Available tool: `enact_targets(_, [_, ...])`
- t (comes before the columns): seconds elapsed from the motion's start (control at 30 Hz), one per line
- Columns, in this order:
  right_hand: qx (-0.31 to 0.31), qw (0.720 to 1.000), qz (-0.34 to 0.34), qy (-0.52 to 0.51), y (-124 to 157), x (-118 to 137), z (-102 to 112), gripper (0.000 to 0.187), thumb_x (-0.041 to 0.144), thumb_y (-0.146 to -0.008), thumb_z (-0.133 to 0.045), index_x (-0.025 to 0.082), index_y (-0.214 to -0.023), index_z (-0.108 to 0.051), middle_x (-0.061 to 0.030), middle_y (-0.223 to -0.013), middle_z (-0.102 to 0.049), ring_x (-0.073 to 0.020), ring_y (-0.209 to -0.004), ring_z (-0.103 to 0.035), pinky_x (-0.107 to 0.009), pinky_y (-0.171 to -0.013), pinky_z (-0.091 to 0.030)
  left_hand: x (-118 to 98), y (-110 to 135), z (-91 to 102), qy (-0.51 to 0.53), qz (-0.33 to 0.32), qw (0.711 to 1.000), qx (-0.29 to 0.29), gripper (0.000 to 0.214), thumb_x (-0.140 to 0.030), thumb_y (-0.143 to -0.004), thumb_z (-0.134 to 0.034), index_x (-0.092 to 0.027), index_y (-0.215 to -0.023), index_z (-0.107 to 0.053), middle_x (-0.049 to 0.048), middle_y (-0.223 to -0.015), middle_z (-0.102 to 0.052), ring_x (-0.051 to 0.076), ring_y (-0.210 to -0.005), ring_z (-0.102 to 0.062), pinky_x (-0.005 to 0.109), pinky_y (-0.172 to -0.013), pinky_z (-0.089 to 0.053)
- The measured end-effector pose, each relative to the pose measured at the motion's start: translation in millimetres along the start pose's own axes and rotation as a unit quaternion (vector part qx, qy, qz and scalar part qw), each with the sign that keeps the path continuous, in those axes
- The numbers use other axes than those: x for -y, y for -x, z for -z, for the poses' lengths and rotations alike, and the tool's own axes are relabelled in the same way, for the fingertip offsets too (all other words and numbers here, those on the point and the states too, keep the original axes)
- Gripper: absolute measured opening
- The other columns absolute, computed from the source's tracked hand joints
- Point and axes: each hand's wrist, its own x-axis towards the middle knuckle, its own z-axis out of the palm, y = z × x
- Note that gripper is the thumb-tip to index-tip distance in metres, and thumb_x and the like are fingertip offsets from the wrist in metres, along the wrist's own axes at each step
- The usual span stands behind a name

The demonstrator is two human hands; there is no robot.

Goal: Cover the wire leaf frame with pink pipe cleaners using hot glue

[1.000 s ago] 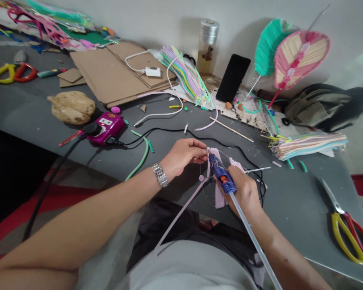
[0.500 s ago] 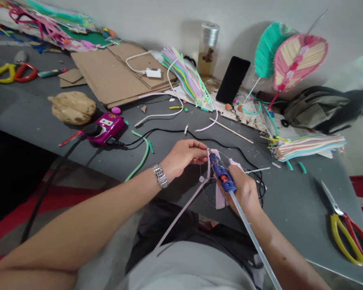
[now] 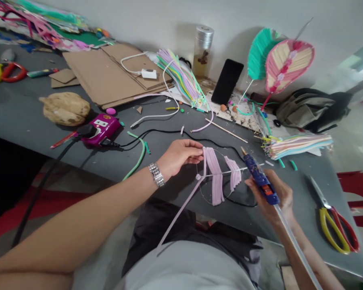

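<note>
My left hand point(image 3: 181, 157) pinches the upper end of a lilac pipe cleaner point(image 3: 183, 211) against the rim of a thin wire frame. The strand bends at the frame's middle stem and trails down toward my lap. Two bands of lilac pipe cleaners point(image 3: 215, 177) cross the stem, with gaps between them. My right hand point(image 3: 276, 197) is wrapped round a blue hot glue gun point(image 3: 260, 177), held right of the frame and apart from it, nozzle pointing up and left. A long clear glue stick point(image 3: 298, 245) sticks out of its back.
A purple power socket point(image 3: 101, 129) with black cables lies left, beside a tan lumpy object point(image 3: 65, 108). Scissors point(image 3: 332, 221) lie at the right. Behind are cardboard point(image 3: 90, 76), pipe cleaner bundles point(image 3: 181, 78), a phone point(image 3: 227, 81), a bottle point(image 3: 203, 50) and leaf-shaped decorations point(image 3: 290, 66).
My right hand has drawn the glue gun away from the frame to the right, uncovering the lilac bands. My left hand keeps its pinch at the rim. The view has shifted slightly.
</note>
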Motion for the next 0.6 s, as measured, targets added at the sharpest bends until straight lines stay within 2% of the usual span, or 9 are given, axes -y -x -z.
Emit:
enact_targets(0.07, [-0.002,0.998,0.017,0.067,10.8,-22.7,12.1,0.018,0.033,-0.091,-0.073,0.02,-0.1,-0.065,-0.0032,-0.081,-0.068,-0.0171,-0.064,-0.06,-0.029,-0.061,-0.042,-1.2,-1.6,1.3,0.006,0.006,1.0,0.006,0.011,0.001,-0.081,-0.073,-0.01,-0.085,-0.071,0.0044,-0.069,-0.073,0.012,-0.06,-0.07,0.024,-0.064,-0.058])
enact_targets(0.2, [0.047,0.987,-0.038,0.148,32.8,-59.9,27.7,0.017,0.033,-0.09,-0.068,0.02,-0.101,-0.065,-0.0066,-0.088,-0.071,-0.0229,-0.076,-0.066,-0.032,-0.069,-0.045,-4.2,-3.8,2.6,0.013,0.014,1.0,0.001,0.013,0.003,-0.078,-0.073,-0.009,-0.083,-0.072,0.0046,-0.066,-0.072,0.012,-0.057,-0.069,0.023,-0.062,-0.059])
enact_targets(0.3, [0.073,0.987,-0.09,0.115,47.6,-76.6,38.9,0.018,0.032,-0.085,-0.069,0.021,-0.098,-0.065,-0.0049,-0.084,-0.071,-0.0227,-0.074,-0.065,-0.033,-0.069,-0.048,-5.7,-5.5,2.5,0.008,0.015,1.0,-0.002,0.014,0.004,-0.076,-0.073,-0.009,-0.081,-0.072,0.0051,-0.066,-0.073,0.012,-0.056,-0.069,0.022,-0.061,-0.059])
enact_targets(0.4, [0.088,0.983,-0.132,0.089,58.0,-86.0,53.5,0.023,0.031,-0.081,-0.069,0.022,-0.101,-0.066,-0.0058,-0.091,-0.073,-0.0235,-0.08,-0.068,-0.034,-0.074,-0.052,-6.3,-7.0,2.1,-0.001,0.021,1.0,-0.001,0.015,0.005,-0.076,-0.072,-0.009,-0.08,-0.072,0.0054,-0.066,-0.072,0.012,-0.055,-0.069,0.021,-0.059,-0.06])
enact_targets(0.5, [0.122,0.98,-0.139,0.073,64.0,-93.4,68.7,0.034,0.024,-0.078,-0.065,0.023,-0.111,-0.068,-0.007,-0.105,-0.075,-0.0257,-0.096,-0.071,-0.038,-0.087,-0.055,-6.6,-7.2,1.5,-0.005,0.025,1.0,-0.004,0.015,0.006,-0.077,-0.071,-0.009,-0.08,-0.072,0.0059,-0.067,-0.073,0.012,-0.057,-0.069,0.021,-0.06,-0.06])
enact_targets(0.6, [0.151,0.978,-0.125,0.071,67.8,-97.8,80.6,0.04,0.022,-0.081,-0.062,0.023,-0.121,-0.068,-0.0081,-0.115,-0.074,-0.0262,-0.106,-0.07,-0.041,-0.093,-0.055,-6.6,-6.9,1.2,-0.008,0.028,1.0,-0.003,0.015,0.005,-0.077,-0.073,-0.01,-0.08,-0.072,0.0062,-0.069,-0.073,0.012,-0.058,-0.07,0.021,-0.061,-0.061])
